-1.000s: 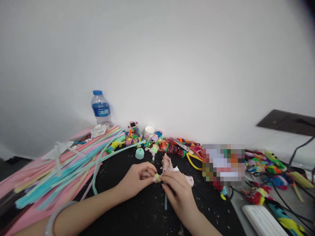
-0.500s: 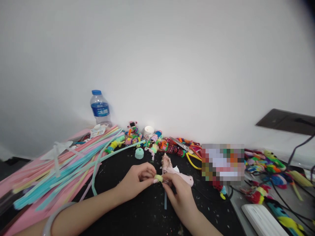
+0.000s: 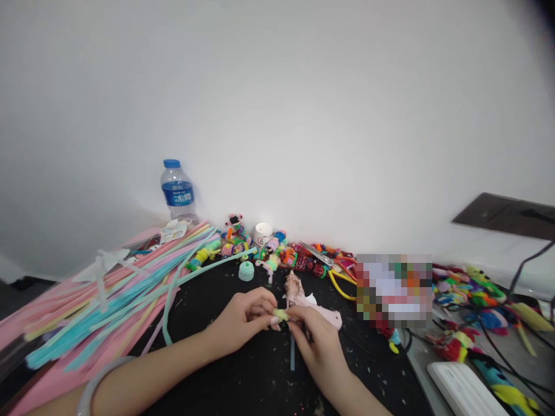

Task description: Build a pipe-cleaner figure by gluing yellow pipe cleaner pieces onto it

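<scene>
A small pale yellow-green coil of fuzzy pipe cleaner (image 3: 281, 315) is pinched between both hands above the black work mat (image 3: 243, 381). My left hand (image 3: 247, 318) grips it from the left with thumb and fingers closed. From the right, my right hand (image 3: 314, 335) holds it between thumb and forefinger. Just behind the hands lies a pink glue gun (image 3: 318, 310), its nozzle end coated in brownish residue and a glue stick (image 3: 292, 355) showing below. A mint-green coiled piece (image 3: 246, 271) rests on the mat beyond my left hand.
Pastel pipe cleaners (image 3: 108, 306) spread across the left side. A water bottle (image 3: 177, 193) stands by the wall. Scissors (image 3: 336, 271) with yellow and red handles lie behind, among several colourful fuzzy figures (image 3: 299, 254) and a paper cup (image 3: 262, 233). At right are cables and a white power strip (image 3: 463, 387).
The yellow-green coil has turned slightly between my fingertips. Both hands stay in nearly the same place, and the view has shifted a little.
</scene>
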Motion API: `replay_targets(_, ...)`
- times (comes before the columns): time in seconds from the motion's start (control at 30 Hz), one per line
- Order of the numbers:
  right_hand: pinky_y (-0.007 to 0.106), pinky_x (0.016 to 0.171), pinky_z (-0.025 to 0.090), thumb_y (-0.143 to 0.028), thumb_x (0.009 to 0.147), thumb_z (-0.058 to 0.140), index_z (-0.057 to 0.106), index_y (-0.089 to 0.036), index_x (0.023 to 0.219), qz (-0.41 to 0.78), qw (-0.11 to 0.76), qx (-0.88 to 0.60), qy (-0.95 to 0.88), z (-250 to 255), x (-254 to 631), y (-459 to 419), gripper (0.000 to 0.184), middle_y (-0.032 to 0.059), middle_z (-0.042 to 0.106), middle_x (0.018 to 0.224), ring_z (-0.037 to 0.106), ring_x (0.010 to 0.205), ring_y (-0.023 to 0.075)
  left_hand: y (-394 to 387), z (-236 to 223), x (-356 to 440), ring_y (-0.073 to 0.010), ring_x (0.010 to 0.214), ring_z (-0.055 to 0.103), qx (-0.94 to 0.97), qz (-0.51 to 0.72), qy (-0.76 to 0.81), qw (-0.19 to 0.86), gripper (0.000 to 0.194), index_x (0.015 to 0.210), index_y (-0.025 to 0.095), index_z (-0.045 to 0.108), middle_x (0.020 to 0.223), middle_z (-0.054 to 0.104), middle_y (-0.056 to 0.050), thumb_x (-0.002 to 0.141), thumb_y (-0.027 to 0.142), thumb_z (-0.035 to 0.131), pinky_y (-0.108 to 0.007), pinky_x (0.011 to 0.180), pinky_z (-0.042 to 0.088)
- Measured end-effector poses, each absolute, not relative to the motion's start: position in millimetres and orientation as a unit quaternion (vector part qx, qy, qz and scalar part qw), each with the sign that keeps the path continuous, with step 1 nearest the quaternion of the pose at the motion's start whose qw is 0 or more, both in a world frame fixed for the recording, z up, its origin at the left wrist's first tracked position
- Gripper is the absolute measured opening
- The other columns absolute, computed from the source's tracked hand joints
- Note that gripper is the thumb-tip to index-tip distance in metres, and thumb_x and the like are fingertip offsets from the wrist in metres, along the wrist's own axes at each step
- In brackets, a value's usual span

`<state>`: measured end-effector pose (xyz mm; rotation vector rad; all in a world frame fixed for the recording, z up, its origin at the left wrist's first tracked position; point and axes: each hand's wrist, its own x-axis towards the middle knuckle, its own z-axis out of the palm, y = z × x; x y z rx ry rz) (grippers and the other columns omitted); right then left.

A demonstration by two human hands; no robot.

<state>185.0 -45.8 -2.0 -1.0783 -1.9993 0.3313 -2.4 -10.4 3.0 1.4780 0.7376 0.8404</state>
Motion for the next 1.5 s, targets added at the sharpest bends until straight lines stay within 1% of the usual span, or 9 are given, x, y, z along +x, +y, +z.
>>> replay_targets(0.23,0.025,0.066,0.05,-0.011,0.083,0.05,0.056,-0.02,0.1,0.144,0.413,-0.431,-0.789,-3.5,185.4,-46.1,0.02,0.0032,0.064,0.083,0.061,0.073,0.0159,-10.2,4.0,-1.5,-0.0163,0.069,0.065,0.631,0.367,0.323,0.602,0.012,0.083,0.015,0.053,0.071,0.066,-0.001,0.078,0.022,0.061,-0.025,0.062,0.049)
replay_targets(0.5,0.022,0.065,0.05,-0.011,0.084,0.05,0.059,-0.021,0.096,0.141,0.419,-0.426,-0.79,-1.4,183.9,-46.1,0.018,0.0008,0.066,0.08,0.062,0.071,0.0138,-11.0,1.4,-2.9,-0.0167,0.069,0.066,0.638,0.365,0.337,0.588,0.01,0.078,0.014,0.055,0.07,0.069,-0.003,0.078,0.023,0.061,-0.026,0.063,0.05)
replay_targets(0.67,0.023,0.065,0.051,-0.013,0.086,0.048,0.06,-0.021,0.094,0.151,0.422,-0.419,-0.79,-0.6,184.3,-46.0,0.016,0.0024,0.067,0.08,0.063,0.072,0.0154,-10.9,2.5,-2.6,-0.016,0.068,0.065,0.65,0.368,0.338,0.573,0.011,0.074,0.014,0.058,0.069,0.069,-0.003,0.078,0.024,0.06,-0.026,0.063,0.05)
replay_targets(0.9,0.024,0.065,0.049,-0.011,0.086,0.048,0.06,-0.02,0.091,0.162,0.42,-0.409,-0.794,0.0,184.1,-46.4,0.016,0.0029,0.066,0.08,0.063,0.071,0.0156,-11.6,5.4,-2.7,-0.0155,0.065,0.064,0.655,0.367,0.335,0.569,0.014,0.068,0.013,0.062,0.068,0.068,-0.003,0.078,0.023,0.061,-0.025,0.061,0.05)
replay_targets(1.27,0.025,0.066,0.048,-0.011,0.087,0.046,0.06,-0.019,0.092,0.181,0.41,-0.41,-0.794,-0.8,184.0,-46.8,0.017,0.0038,0.065,0.08,0.061,0.072,0.0164,-11.4,5.2,-2.1,-0.0153,0.063,0.064,0.644,0.359,0.343,0.582,0.014,0.068,0.012,0.061,0.066,0.068,-0.003,0.078,0.022,0.061,-0.024,0.06,0.05)
replay_targets(1.4,0.024,0.065,0.047,-0.011,0.085,0.049,0.059,-0.019,0.093,0.19,0.413,-0.424,-0.783,-1.1,183.9,-47.3,0.016,0.0027,0.064,0.079,0.06,0.071,0.0154,-10.9,4.0,-2.4,-0.0159,0.066,0.065,0.643,0.365,0.346,0.578,0.011,0.074,0.012,0.06,0.068,0.069,-0.003,0.078,0.023,0.061,-0.024,0.061,0.05)
replay_targets(1.5,0.024,0.06,0.045,-0.012,0.083,0.053,0.058,-0.019,0.095,0.185,0.413,-0.439,-0.777,-2.0,184.4,-48.3,0.015,0.0017,0.061,0.075,0.056,0.065,0.0147,-11.0,2.3,-2.6,-0.0163,0.068,0.066,0.634,0.378,0.337,0.585,0.01,0.079,0.013,0.058,0.07,0.069,-0.003,0.078,0.023,0.061,-0.024,0.061,0.05)
